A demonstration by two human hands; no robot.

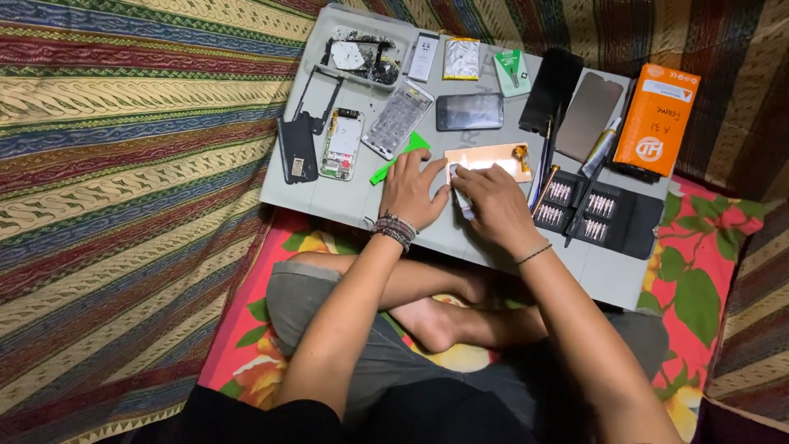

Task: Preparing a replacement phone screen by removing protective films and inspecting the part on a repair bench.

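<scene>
I see striped woven fabric (pixel 123 164) filling the left and top, with a red floral cushion (pixel 699 271) under my crossed legs. On it sits a grey work board (pixel 608 275), covered in phone parts.

Orange box (pixel 657 119) at the board's far right. Just left of it, a brownish phone back cover (pixel 588 115) and a black flat panel (pixel 551 86). An open black bit case (pixel 608 218) with rows of screwdriver bits lies at the near right. A dark phone screen (pixel 469 111) lies in the middle, above a copper-coloured shiny plate (pixel 493 156). A phone mid-frame with holes (pixel 398 119) and an opened phone with circuit board (pixel 343 144) lie left of centre, a black back shell (pixel 297 148) beside them. A clear tray of scraps (pixel 362 56) sits top left. A green plastic pry tool (pixel 394 160) pokes out by my left hand.

My left hand (pixel 411 191) lies flat, fingers spread on the board, pinning the plate's left end, closed on nothing. My right hand (pixel 493 205) is pinched on a small pale object (pixel 460 197) at the plate's near left corner; I cannot tell what it is. Both hands touch, just beside the plate.
</scene>
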